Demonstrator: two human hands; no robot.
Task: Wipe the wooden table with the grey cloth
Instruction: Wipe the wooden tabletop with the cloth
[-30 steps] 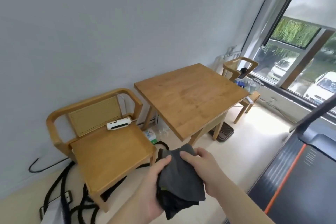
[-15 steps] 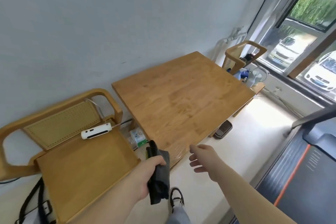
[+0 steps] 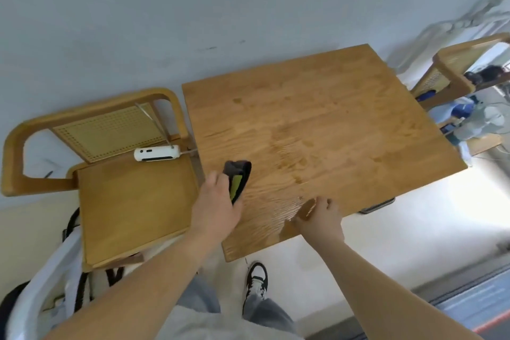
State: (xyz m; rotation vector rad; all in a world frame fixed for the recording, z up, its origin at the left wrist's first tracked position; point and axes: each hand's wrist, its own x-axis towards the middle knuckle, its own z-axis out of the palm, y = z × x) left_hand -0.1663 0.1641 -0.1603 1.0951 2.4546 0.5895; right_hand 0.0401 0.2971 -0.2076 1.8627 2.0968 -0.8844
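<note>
The wooden table (image 3: 317, 119) stands square against the grey wall, its top bare with faint wet-looking marks near the middle. My left hand (image 3: 216, 207) is over the table's near left part, shut on the folded grey cloth (image 3: 238, 178), which sticks out past my fingers and shows a yellow-green inner layer. The cloth hovers at or just above the tabletop; I cannot tell if it touches. My right hand (image 3: 318, 218) rests at the table's near edge with fingers spread, holding nothing.
A wooden chair (image 3: 124, 196) with a cane back sits left of the table, a white device (image 3: 156, 154) on its seat. A second chair (image 3: 452, 74) with clutter is at the far right. Black cables lie on the floor lower left. My shoe (image 3: 258, 279) is below the table.
I have stepped closer and look down on the table. My left hand carried the cloth up over the tabletop. My right hand moved onto the table's near edge.
</note>
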